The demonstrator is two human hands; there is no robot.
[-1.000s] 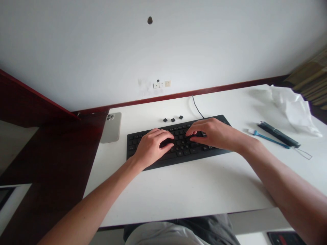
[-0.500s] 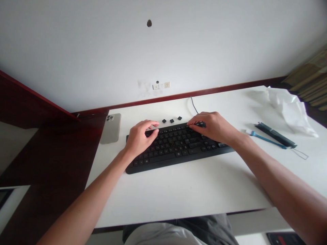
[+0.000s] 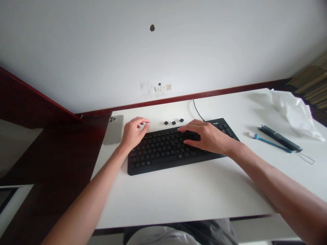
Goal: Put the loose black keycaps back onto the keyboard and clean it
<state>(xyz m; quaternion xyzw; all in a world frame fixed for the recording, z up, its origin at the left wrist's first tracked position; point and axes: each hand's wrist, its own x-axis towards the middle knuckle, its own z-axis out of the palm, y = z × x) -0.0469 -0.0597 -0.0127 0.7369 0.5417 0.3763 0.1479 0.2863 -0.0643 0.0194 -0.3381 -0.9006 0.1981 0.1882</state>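
A black keyboard (image 3: 163,148) lies at a slight slant on the white desk. My right hand (image 3: 204,136) is over its right half, thumb and fingers apart, covering some keys; nothing shows between them. At the keyboard's upper left corner is my left hand (image 3: 134,132). Its fingers are curved, the thumb tip close to the fingertips, and I see no object there. Behind the keyboard, between my hands, three small black keycaps sit in a row: a left one (image 3: 166,123), a middle one (image 3: 173,123) and a right one (image 3: 181,120).
Left of my left hand lies a phone (image 3: 114,130), camera side up. On the right are a blue-handled brush (image 3: 273,144), a long dark strip-like object (image 3: 279,138) with a wire loop, and a crumpled white plastic bag (image 3: 293,109). A cable (image 3: 197,109) runs from the keyboard towards the wall.
My right hand has moved left along the keyboard, uncovering its upper right corner, and its fingers have spread. My left hand has drawn back left, thumb and fingertips nearer each other. The view has shifted slightly.
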